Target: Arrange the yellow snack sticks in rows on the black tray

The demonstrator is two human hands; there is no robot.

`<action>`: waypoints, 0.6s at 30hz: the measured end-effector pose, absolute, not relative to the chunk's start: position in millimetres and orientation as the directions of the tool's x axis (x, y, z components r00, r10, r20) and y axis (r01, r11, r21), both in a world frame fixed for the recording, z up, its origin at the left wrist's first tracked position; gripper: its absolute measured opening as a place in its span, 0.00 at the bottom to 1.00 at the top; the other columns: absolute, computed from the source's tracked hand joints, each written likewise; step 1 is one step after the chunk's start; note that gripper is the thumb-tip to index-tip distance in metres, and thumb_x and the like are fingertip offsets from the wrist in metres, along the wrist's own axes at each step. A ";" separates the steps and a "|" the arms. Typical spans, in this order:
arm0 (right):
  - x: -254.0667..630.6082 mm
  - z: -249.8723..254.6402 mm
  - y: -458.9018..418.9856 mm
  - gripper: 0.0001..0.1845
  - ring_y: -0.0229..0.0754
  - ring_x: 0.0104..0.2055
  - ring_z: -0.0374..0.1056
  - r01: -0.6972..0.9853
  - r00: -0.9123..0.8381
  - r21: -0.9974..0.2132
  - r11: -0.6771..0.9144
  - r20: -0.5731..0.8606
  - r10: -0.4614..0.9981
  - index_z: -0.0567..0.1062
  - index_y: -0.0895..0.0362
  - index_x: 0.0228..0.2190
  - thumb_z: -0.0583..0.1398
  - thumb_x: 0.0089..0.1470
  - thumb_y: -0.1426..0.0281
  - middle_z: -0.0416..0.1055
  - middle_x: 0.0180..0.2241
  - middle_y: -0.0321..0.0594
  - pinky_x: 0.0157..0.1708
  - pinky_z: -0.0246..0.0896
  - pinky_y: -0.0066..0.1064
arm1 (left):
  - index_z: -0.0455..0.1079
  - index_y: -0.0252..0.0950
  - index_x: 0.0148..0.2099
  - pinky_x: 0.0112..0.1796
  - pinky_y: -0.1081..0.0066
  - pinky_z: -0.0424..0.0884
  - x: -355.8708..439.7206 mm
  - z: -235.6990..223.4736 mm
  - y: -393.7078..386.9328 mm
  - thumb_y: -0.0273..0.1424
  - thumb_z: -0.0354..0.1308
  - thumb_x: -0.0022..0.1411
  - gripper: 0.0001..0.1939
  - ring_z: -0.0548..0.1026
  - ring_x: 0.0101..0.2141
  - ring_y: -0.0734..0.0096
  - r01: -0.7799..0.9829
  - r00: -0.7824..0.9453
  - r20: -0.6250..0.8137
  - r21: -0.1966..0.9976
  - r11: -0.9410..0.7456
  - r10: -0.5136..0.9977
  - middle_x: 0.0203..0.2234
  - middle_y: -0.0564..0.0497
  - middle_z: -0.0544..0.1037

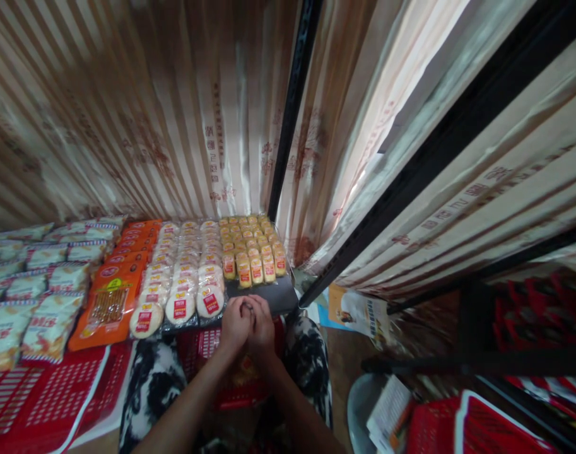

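My left hand [236, 322] and my right hand [262, 322] are brought together above my lap, fingers curled in and touching at the tips. Whatever may be pinched between them is too small and blurred to tell. Just past my fingertips is the bare front of a dark shelf [264, 296]. On it stand rows of small yellow wrapped cakes [255, 270] with red labels. To their left are stacks of round white wrapped biscuits [180, 308], also red-labelled. Under my hands, between my knees, a red basket [240, 397] is partly hidden by my forearms.
Orange snack packets [108, 302] and pale snack bags [51, 325] fill the shelf's left. Red baskets stand at lower left [36, 397] and lower right [434, 425]. A black post [358, 246] slants at right, near a grey bin [358, 410]. Printed curtains [183, 126] hang behind.
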State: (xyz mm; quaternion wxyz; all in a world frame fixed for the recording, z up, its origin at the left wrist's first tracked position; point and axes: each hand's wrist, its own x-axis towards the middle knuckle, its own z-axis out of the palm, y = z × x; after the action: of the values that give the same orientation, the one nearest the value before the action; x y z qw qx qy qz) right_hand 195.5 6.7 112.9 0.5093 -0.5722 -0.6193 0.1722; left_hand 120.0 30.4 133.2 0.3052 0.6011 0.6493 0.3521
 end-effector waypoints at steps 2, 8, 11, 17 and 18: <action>192.0 111.3 0.0 0.18 0.42 0.45 0.66 0.518 0.186 -0.806 0.287 0.433 0.882 0.73 0.55 0.42 0.49 0.53 0.74 0.68 0.41 0.46 0.45 0.65 0.35 | 0.69 0.34 0.34 0.44 0.67 0.67 117.4 132.9 24.1 0.23 0.46 0.53 0.11 0.71 0.37 0.67 0.564 -0.072 0.001 0.825 0.040 0.997 0.33 0.46 0.74; 185.6 102.3 -21.6 0.16 0.41 0.43 0.67 0.514 0.186 -0.813 0.274 0.417 0.890 0.74 0.55 0.40 0.49 0.56 0.73 0.68 0.40 0.44 0.43 0.65 0.32 | 0.67 0.35 0.34 0.41 0.69 0.66 111.2 127.4 -0.4 0.24 0.44 0.55 0.11 0.72 0.35 0.68 0.541 -0.059 -0.061 0.837 0.083 0.996 0.32 0.47 0.75; 183.9 95.2 -31.8 0.16 0.41 0.43 0.67 0.521 0.153 -0.815 0.252 0.380 0.912 0.73 0.55 0.39 0.48 0.56 0.73 0.69 0.40 0.44 0.43 0.64 0.32 | 0.67 0.36 0.33 0.40 0.70 0.66 107.7 121.6 -11.3 0.24 0.44 0.56 0.10 0.72 0.35 0.69 0.579 -0.055 -0.122 0.805 0.132 0.991 0.31 0.47 0.75; 177.5 72.5 -44.2 0.16 0.42 0.41 0.67 0.566 0.065 -0.805 0.178 0.259 0.964 0.74 0.55 0.37 0.49 0.53 0.76 0.71 0.37 0.44 0.43 0.64 0.34 | 0.69 0.33 0.40 0.43 0.73 0.63 96.5 101.0 -23.3 0.24 0.43 0.57 0.14 0.72 0.41 0.69 0.698 -0.034 -0.349 0.662 0.272 0.936 0.40 0.43 0.76; 176.2 68.0 -45.4 0.15 0.42 0.42 0.66 0.580 0.037 -0.798 0.164 0.227 0.973 0.73 0.56 0.37 0.49 0.53 0.76 0.71 0.37 0.44 0.44 0.63 0.34 | 0.69 0.33 0.42 0.43 0.73 0.63 94.1 96.7 -24.7 0.24 0.43 0.57 0.15 0.72 0.42 0.69 0.716 -0.038 -0.386 0.633 0.294 0.922 0.41 0.43 0.76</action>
State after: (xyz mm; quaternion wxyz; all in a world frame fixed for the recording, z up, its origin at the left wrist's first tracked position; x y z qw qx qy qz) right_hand 176.2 -45.4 68.0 0.4009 -0.5981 -0.6491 0.2455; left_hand 94.1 -24.7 96.7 0.3826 0.5786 0.7076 0.1347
